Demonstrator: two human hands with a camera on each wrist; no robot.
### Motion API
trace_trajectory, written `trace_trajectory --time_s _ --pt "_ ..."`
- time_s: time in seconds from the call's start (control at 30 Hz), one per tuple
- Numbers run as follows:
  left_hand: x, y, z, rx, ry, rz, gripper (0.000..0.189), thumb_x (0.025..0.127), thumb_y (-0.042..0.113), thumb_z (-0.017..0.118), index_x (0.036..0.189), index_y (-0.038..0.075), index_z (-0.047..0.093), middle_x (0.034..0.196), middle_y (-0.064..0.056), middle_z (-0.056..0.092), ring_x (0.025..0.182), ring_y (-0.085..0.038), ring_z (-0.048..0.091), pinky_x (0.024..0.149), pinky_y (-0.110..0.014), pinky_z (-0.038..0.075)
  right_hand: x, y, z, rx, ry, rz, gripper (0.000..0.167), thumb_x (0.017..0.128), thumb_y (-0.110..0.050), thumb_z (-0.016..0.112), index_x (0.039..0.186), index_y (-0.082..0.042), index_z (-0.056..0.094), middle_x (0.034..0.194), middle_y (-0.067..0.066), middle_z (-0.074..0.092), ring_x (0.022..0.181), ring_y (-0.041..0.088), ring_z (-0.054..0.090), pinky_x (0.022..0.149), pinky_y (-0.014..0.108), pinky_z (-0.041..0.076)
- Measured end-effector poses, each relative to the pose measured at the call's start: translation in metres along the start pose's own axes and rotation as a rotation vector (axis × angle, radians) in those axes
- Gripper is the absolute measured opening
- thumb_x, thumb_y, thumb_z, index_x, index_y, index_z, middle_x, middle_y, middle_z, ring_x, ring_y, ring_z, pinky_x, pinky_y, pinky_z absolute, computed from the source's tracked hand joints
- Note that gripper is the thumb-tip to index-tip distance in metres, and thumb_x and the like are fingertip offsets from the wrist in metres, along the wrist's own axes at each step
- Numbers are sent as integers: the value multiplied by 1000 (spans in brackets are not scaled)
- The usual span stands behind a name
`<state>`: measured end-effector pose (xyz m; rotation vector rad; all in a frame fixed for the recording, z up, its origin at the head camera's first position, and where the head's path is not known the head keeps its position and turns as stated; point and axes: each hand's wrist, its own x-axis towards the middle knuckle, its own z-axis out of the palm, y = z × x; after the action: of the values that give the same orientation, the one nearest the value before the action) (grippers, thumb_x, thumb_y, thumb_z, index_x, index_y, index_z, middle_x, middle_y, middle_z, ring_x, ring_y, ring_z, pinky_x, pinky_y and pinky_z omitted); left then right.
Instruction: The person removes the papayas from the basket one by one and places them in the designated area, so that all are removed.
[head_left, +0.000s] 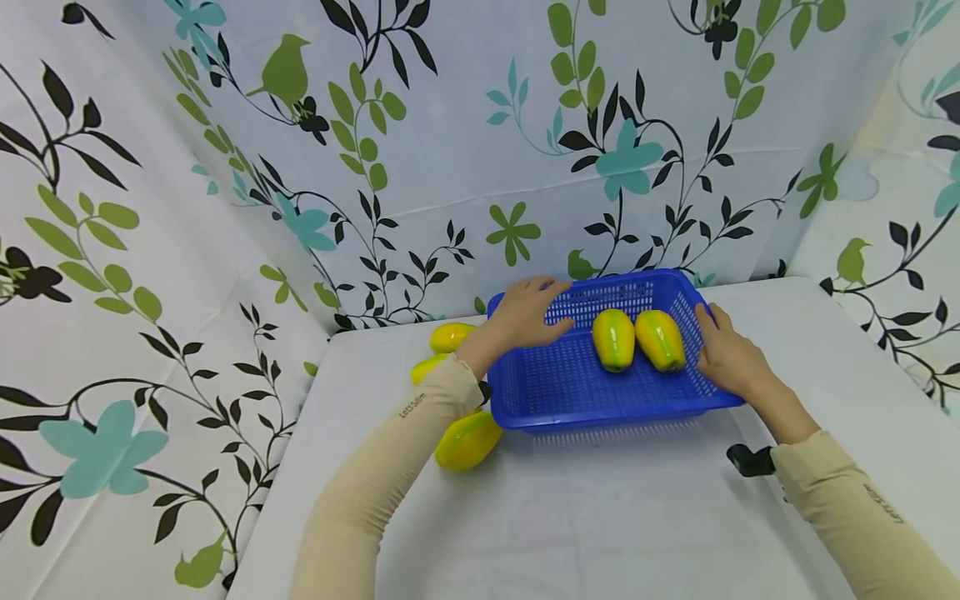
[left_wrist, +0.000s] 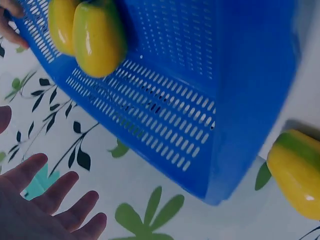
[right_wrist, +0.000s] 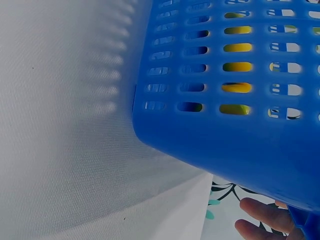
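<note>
A blue perforated plastic basket [head_left: 543,379] stands on the white-covered table, with two glossy yellow-green papayas [head_left: 613,342] side by side in its right half. My right hand [head_left: 727,350] grips the basket's right rim; some of its fingers [right_wrist: 265,214] show past the rim in the right wrist view. Over the basket's back left corner hovers my left hand [head_left: 528,315], its fingers loosely spread and holding nothing. Left of the basket lie more papayas [head_left: 468,440], partly hidden behind my left forearm. One papaya [left_wrist: 297,172] shows beside the basket in the left wrist view.
A patterned curtain [head_left: 442,150] of leaves, flowers and birds hangs behind the table and along both sides. White cloth [head_left: 600,517] covers the table in front of the basket. Dark wrist camera mounts [head_left: 750,460] stick out near my cuffs.
</note>
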<state>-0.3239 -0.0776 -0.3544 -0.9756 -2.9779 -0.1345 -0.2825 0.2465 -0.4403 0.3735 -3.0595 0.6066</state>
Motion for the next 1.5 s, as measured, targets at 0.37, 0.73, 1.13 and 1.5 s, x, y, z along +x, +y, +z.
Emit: trace_trajectory --time_s 0.37,0.73,1.13,1.5 --pt "32 36 22 8 -147 4 68 98 48 52 156 19 32 158 -11 32 142 -36 32 111 -53 32 -1 3 -5 4 9 -2 71 86 -1 40 148 18 12 146 47 12 97 63 54 78 68 48" --pt "58 67 42 -63 -308 -56 72 96 46 59 156 19 30 158 -17 28 142 -35 33 111 -47 35 -1 6 -2 24 29 -2 70 86 0 39 148 18 14 146 47 14 91 58 59 75 65 51" --pt "75 78 64 -77 -292 -131 74 93 45 63 156 21 30 156 -16 26 136 -34 38 105 -42 41 -1 4 0 35 32 8 70 86 0 41 149 17 14 147 46 13 85 53 60 73 63 52" --pt "82 75 81 -103 -284 -165 73 93 43 65 155 21 32 156 -16 25 134 -34 39 102 -42 44 0 1 1 41 31 7 70 87 0 43 149 16 16 148 45 14 87 54 61 74 63 52"
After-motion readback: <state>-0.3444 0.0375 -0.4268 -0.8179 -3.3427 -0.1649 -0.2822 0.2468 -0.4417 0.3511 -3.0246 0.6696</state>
